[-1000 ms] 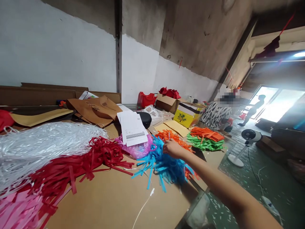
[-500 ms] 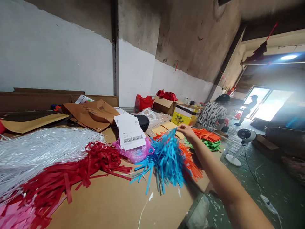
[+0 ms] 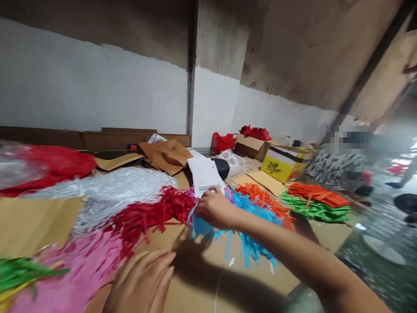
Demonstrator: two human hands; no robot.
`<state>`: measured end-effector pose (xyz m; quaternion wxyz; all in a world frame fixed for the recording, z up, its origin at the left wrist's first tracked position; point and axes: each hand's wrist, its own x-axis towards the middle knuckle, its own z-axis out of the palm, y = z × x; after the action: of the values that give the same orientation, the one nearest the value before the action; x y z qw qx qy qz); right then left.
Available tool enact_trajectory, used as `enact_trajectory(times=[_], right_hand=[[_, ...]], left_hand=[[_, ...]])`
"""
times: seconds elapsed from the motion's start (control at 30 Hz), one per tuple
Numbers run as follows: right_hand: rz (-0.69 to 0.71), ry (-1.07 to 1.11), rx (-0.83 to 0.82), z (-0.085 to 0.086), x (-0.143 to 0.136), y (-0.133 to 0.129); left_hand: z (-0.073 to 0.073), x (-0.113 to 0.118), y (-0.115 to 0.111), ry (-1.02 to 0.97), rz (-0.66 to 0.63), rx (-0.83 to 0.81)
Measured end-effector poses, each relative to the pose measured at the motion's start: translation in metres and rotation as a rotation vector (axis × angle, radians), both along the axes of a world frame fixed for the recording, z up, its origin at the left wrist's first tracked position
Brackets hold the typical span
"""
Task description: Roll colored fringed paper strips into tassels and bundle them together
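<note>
Right hand [image 3: 215, 208] grip closed on blue paper strips [image 3: 247, 243], left hand [image 3: 143, 282] flat, open, on cardboard [image 3: 195, 287]

A white-painted lower wall [image 3: 97, 95] runs behind the table, with bare brown plaster [image 3: 293, 48] above it. A concrete pillar [image 3: 216, 87] juts out mid-wall. At right, the green speckled floor [image 3: 384, 278] is blurred, under hazy brightness.

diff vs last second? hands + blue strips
The right hand lifted a bunch of blue paper strips, then carried it down and leftward, closed around it. The left hand came into view, flat on the cardboard. Red strips and white sheet stayed put.
</note>
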<state>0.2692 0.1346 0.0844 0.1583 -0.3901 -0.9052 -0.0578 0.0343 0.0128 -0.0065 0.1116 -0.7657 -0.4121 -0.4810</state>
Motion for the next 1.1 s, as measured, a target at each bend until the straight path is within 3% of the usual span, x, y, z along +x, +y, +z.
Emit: enact_trajectory(times=[0.13, 0.33, 0.57, 0.73, 0.83, 0.93, 1.0, 1.1], right_hand=[[0.259, -0.022, -0.185, -0.031, -0.039, -0.032], [0.41, 0.025, -0.271, -0.041, -0.052, -0.038], [0.359, 0.019, -0.266, -0.051, -0.06, -0.049], [0.316, 0.103, -0.244, -0.059, -0.054, -0.063], [0.168, 0.282, -0.139, -0.075, -0.055, -0.079], [0.107, 0.258, -0.033, -0.098, -0.059, -0.089], [0.081, 0.216, 0.001, -0.107, -0.061, -0.089], [0.111, 0.185, 0.092, -0.106, -0.06, -0.085]], left_hand=[[0.007, -0.004, -0.005, 0.083, 0.136, 0.027], [-0.002, -0.02, -0.005, 0.188, 0.094, -0.064], [-0.026, -0.019, -0.008, 0.071, 0.183, -0.256], [-0.036, -0.014, -0.002, 0.061, 0.165, -0.405], [-0.034, -0.014, 0.002, -0.022, 0.151, -0.456], [-0.033, -0.019, 0.001, -0.021, 0.17, -0.502], [-0.035, -0.026, -0.003, 0.094, 0.211, -0.457], [-0.04, -0.033, -0.009, 0.346, 0.298, -0.228]])
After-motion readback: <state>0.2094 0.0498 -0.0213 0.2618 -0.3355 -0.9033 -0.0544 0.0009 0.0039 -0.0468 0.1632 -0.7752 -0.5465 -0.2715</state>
